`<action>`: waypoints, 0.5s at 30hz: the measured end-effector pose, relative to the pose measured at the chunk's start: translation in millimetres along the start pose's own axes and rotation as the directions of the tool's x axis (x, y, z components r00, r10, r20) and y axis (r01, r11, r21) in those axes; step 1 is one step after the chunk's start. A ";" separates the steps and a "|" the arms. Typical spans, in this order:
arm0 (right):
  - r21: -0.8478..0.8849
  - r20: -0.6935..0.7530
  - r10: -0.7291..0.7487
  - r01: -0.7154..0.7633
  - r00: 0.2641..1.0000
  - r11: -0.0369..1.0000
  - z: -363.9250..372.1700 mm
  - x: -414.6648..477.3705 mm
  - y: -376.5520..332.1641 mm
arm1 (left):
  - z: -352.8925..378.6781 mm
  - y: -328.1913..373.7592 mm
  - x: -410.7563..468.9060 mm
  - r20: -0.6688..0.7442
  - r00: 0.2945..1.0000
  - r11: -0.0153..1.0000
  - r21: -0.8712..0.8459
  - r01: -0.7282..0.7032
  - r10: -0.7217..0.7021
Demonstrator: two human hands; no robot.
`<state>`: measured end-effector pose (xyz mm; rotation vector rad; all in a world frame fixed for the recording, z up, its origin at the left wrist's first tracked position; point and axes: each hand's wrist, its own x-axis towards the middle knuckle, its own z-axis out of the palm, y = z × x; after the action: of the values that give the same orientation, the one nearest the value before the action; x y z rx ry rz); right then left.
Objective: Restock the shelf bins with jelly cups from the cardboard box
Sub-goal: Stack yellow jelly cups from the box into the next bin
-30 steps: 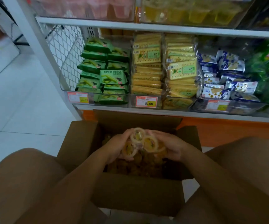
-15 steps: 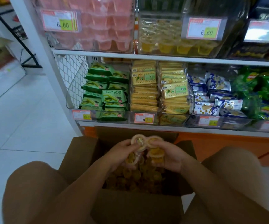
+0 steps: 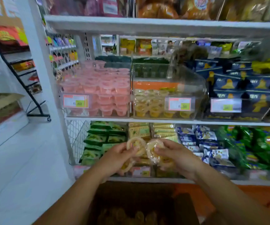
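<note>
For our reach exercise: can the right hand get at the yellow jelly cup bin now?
Probably yes: nothing stands between the cup-holding right hand and the part-full bin above it.

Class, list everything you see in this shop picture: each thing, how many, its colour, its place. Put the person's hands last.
pink jelly cups: many, pink, clear bin, middle shelf left
yellow jelly cups: many, yellow, clear bin right of pink
dark blue packs: many, blue, middle shelf right
green cookie packs: many, green, lower shelf left
cracker packs: several stacks, yellow, lower shelf centre
cardboard box: one, brown, below the hands
held jelly cups: several, yellow, in both hands
left hand: one, grips cups
right hand: one, grips cups
</note>
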<state>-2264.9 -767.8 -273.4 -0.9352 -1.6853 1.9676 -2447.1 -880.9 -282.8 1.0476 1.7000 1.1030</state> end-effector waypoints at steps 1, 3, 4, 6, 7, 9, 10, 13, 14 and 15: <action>-0.044 -0.011 -0.041 0.041 0.999 0.998 -0.9 -1.7 -20.6 | -6.5 17.8 -0.8 -0.027 0.998 0.998 0.031 -0.052 0.053; -0.127 -0.015 -0.138 0.135 0.990 0.983 -9.6 -4.4 -66.3 | -17.6 57.4 1.2 -0.050 0.982 0.982 0.068 -0.177 0.181; -0.165 -0.013 -0.187 0.182 0.982 0.969 -15.2 -4.3 -89.7 | -23.0 76.6 2.4 -0.063 0.970 0.970 0.071 -0.232 0.237; -0.252 -0.037 -0.273 0.255 0.961 0.933 -28.6 0.7 -135.3 | -36.6 110.7 8.8 -0.122 0.939 0.945 0.088 -0.314 0.323; -0.302 -0.054 -0.311 0.281 0.949 0.911 -34.7 4.8 -157.9 | -43.6 126.4 13.7 -0.157 0.919 0.931 0.110 -0.348 0.362; -0.445 -0.101 -0.377 0.297 0.921 0.845 -47.4 21.5 -194.8 | -57.4 152.3 26.7 -0.225 0.875 0.901 0.174 -0.398 0.430; -0.522 -0.127 -0.400 0.282 0.908 0.805 -55.1 36.5 -207.7 | -64.1 162.3 33.9 -0.241 0.860 0.890 0.207 -0.407 0.450; -0.811 -0.181 -0.418 0.105 0.890 0.576 -75.0 88.0 -231.5 | -79.1 182.4 56.2 -0.242 0.866 0.894 0.224 -0.388 0.437; -0.874 -0.173 -0.410 0.053 0.895 0.483 -82.1 106.7 -235.9 | -83.2 186.6 63.4 -0.236 0.872 0.894 0.250 -0.372 0.429; -0.915 -0.162 -0.380 0.006 0.911 0.404 -87.8 123.1 -240.3 | -86.7 190.7 70.9 -0.236 0.873 0.888 0.294 -0.355 0.427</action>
<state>-2321.6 -573.5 -74.4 -1.2167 -2.4774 0.4925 -2511.5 -785.6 -93.8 1.4969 1.9455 1.3908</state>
